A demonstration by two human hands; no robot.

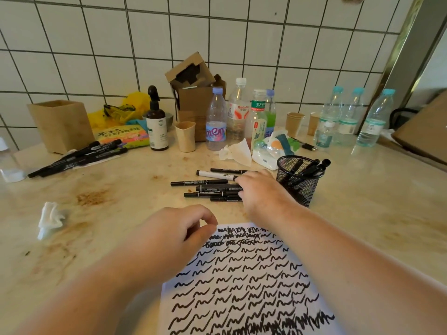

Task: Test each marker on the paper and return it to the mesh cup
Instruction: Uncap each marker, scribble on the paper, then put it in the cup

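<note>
The right hand (260,189) rests on the loose markers (212,188) beside the mesh cup (298,182) — fingers hidden, grip unclear; left hand (169,234) loosely curled, empty, at the paper (242,286).

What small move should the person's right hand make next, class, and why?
Probably curl the right hand round one of the loose markers beneath its fingers and lift it toward the paper. That hand rests on the pile with nothing gripped yet, the left hand steadies the paper's corner, and the mesh cup already holds several.

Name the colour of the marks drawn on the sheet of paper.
Black squiggles on the white paper, covering most of it; the head view shows them clearly.
</note>
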